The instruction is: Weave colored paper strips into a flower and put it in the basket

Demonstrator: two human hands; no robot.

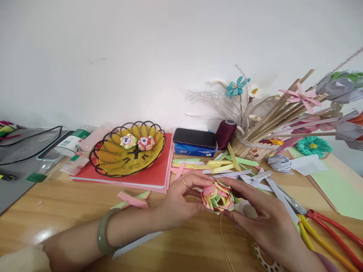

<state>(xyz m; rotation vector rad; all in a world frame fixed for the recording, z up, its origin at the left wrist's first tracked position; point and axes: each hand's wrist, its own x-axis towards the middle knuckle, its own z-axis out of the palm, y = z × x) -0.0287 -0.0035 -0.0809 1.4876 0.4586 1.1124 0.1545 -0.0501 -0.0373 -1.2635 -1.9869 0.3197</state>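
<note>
Nearest is the left forearm (136, 226), its green bangle (104, 232) over the wooden table (70, 215). Beyond it, a yellow basket (119, 160) holds two small paper flowers (128, 141). The left hand (181, 200) pinches a multicoloured paper flower (217, 195) over the table; the right hand (266, 217) grips its other side, thumb below, fingers above. Farther right lie metal tools (296, 206) with red and yellow handles.

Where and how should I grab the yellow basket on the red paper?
Probably pinch the black rim of the yellow basket from the near side, keeping it level. The rim edges a shallow bowl and faces you there; the wall is behind, plastic bottles crowd its left, and two small paper flowers sit inside.
</note>
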